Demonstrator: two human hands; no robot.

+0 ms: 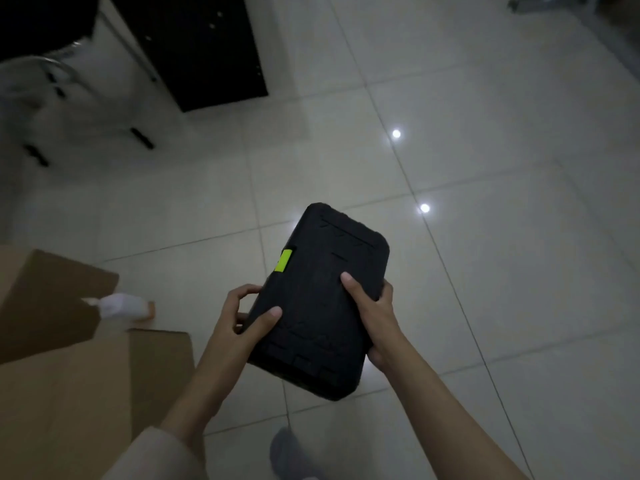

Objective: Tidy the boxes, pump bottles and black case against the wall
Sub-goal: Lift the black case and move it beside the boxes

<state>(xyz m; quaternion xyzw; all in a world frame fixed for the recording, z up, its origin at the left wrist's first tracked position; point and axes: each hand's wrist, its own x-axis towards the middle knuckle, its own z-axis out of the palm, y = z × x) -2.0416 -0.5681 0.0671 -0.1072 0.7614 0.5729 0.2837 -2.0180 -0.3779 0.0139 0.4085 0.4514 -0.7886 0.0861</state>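
The black case (pixel 320 303) is sitting in both hands in the middle of my view, held in the air above the tiled floor (pixel 485 202) with its broad face turned up toward the camera. A bright green latch (pixel 283 260) is showing on its left edge. I am seeing the left hand (pixel 242 320) gripping the near left edge, the thumb lying flat on the top face and the fingers (pixel 242 292) curling round the side. The right hand (pixel 374 313) is clamping the right edge, its thumb pressing on the top face and the other fingers wrapping underneath, where I cannot tell how they are lying.

At the lower left, two cardboard boxes (pixel 69 375) are standing on the floor, touching each other. A pump bottle (pixel 121 304) is lying just beyond them, pale and blurred, beside the upper box.

At the top left, a dark cabinet (pixel 207 46) is standing on the floor next to a metal chair frame (pixel 52 81). Two spots of light are glinting off the tiles to the right of the case. A grey shoe (pixel 291 455) is showing at the bottom edge.
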